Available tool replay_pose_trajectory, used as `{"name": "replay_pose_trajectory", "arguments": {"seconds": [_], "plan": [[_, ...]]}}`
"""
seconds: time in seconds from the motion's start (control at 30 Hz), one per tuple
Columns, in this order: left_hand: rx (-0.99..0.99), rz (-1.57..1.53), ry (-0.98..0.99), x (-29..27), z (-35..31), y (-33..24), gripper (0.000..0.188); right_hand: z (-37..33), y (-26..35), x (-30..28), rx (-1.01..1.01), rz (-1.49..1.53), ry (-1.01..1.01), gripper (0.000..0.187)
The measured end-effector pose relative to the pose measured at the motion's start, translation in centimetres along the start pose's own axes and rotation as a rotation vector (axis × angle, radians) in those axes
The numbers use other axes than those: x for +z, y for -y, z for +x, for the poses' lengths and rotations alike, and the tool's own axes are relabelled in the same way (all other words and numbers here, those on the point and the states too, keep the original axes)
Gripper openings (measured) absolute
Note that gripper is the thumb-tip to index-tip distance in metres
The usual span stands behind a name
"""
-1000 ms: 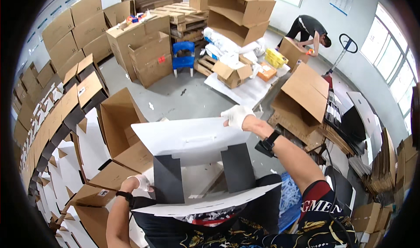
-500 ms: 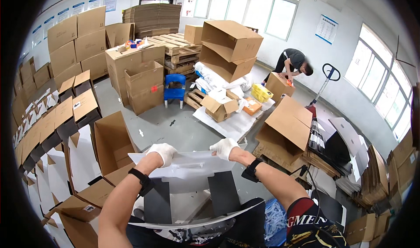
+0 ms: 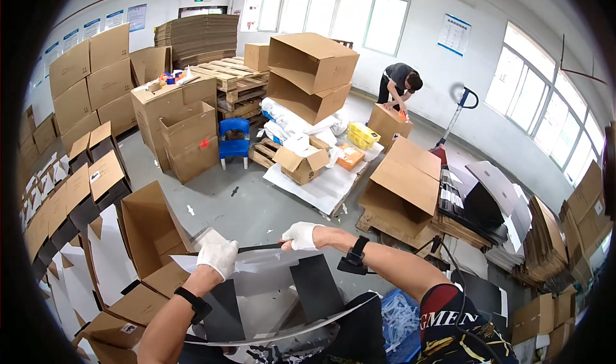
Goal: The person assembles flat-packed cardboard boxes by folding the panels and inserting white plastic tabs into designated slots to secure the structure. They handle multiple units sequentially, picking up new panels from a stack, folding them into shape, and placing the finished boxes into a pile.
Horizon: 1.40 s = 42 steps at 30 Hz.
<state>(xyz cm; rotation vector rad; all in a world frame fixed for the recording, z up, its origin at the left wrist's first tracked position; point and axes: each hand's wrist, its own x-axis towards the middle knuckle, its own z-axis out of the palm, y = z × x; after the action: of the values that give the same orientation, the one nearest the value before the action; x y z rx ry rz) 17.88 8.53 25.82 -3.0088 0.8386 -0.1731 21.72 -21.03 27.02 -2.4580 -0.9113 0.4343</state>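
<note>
A large bent white sheet (image 3: 269, 277) with two black flaps (image 3: 317, 288) stretches in front of my body. My left hand (image 3: 219, 257), in a white glove, is closed on its far edge, left of centre. To the right, my right hand (image 3: 300, 236), also gloved, pinches the same edge near a dark strip (image 3: 258, 247) that runs between the hands. The fingertips of both hands are partly hidden. The sheet's near edge curves across my lap.
Open cardboard boxes (image 3: 151, 223) and rows of black-sided cartons stand at left. A blue chair (image 3: 233, 139) and a loaded pallet lie ahead. Another person (image 3: 399, 85) bends over a box near a pallet jack (image 3: 452, 123). Blue strips (image 3: 399, 319) lie by my right side.
My hands have come closer together and lower along the sheet's far edge, which now shows a dark strip. The view has swung a little to the right.
</note>
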Motion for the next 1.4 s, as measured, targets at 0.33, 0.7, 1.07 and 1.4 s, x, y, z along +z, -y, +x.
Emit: {"name": "replay_pose_trajectory", "arguments": {"seconds": [0.33, 0.7, 1.07, 1.4], "plan": [[-0.11, -0.757, 0.334, -1.8, -0.9, 3.0, 0.06, -0.4, 0.0, 3.7, 0.052, -0.49, -0.193, 0.021], [0.1, -0.215, -0.011, 2.5, -4.1, 4.2, 0.017, -7.1, -3.0, 3.8, -0.065, -0.437, -0.236, 0.026], [0.172, -0.272, 0.008, 1.6, -10.2, 7.3, 0.021, -12.4, -5.9, 6.5, -0.253, -0.564, -0.224, 0.019], [0.06, -0.4, 0.067, 7.4, -18.2, 6.2, 0.035, -17.7, -6.9, 10.8, -0.154, -0.479, -0.085, 0.017]]}}
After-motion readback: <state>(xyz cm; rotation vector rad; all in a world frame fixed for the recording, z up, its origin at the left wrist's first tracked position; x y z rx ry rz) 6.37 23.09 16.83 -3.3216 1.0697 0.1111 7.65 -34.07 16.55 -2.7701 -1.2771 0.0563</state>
